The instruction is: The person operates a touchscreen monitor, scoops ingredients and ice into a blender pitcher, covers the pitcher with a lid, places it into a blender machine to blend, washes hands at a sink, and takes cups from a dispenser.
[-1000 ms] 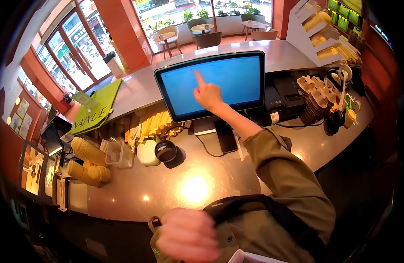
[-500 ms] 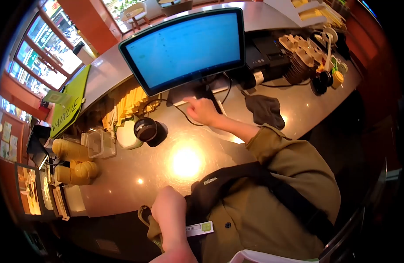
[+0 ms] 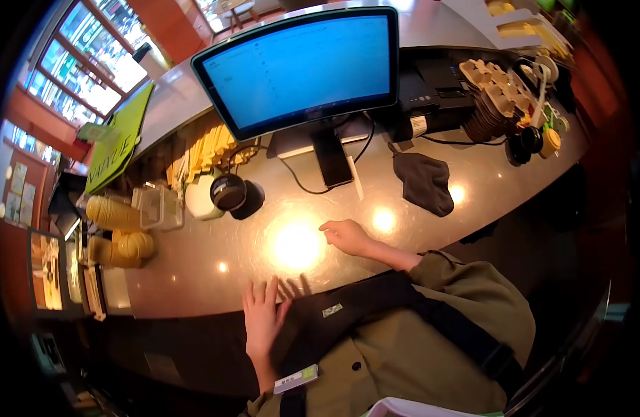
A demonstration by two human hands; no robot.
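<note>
My left hand (image 3: 263,314) is open at the near edge of the metal counter (image 3: 188,285), with fingers stretched toward the monitor and nothing held. Over the counter's middle, my right hand (image 3: 348,238) is empty, its fingers curled together and the knuckles toward the bright reflection. Beyond it stands a large monitor (image 3: 302,73) with a blue-lit screen. A dark phone (image 3: 332,160) lies at the monitor's foot beside a thin white strip (image 3: 355,178). To the right of these rests a crumpled dark grey cloth (image 3: 424,183).
A round black device (image 3: 228,192) stands left of centre. Yellow cups (image 3: 115,213), a clear plastic container (image 3: 160,207) and yellow paper packets (image 3: 212,147) line the left. A black printer (image 3: 435,94), cardboard cup carriers (image 3: 497,87) and tape rolls (image 3: 546,68) sit at the back right.
My right hand has drawn back from the monitor's base toward me, uncovering the phone. My left hand has moved forward to the counter edge and its fingers have spread.
</note>
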